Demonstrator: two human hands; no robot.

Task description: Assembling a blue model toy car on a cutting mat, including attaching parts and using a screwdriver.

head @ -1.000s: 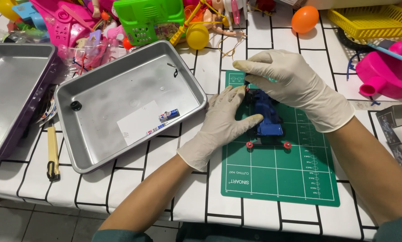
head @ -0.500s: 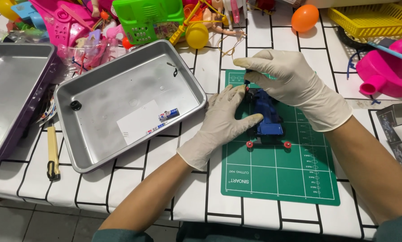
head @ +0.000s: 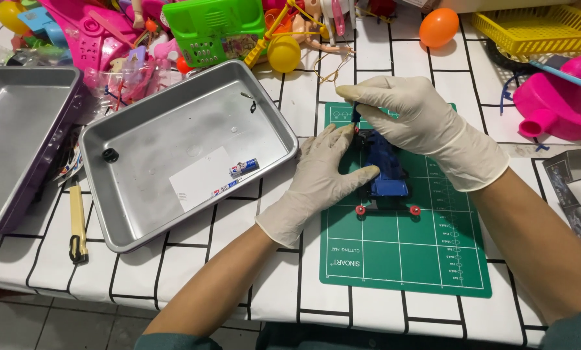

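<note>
white rectangular paper label in the metal tray centre, small blue-white striped packet at its 3 o'clock, second strip just below

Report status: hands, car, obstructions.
Left hand braces blue toy car on green mat. Right hand grips its front. Tray alongside, clear.

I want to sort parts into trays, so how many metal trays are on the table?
2. One metal tray lies just left of the left hand, holding a few small parts. The second tray sits at the far left, cut off by the frame edge. More may lie outside the view.
</note>
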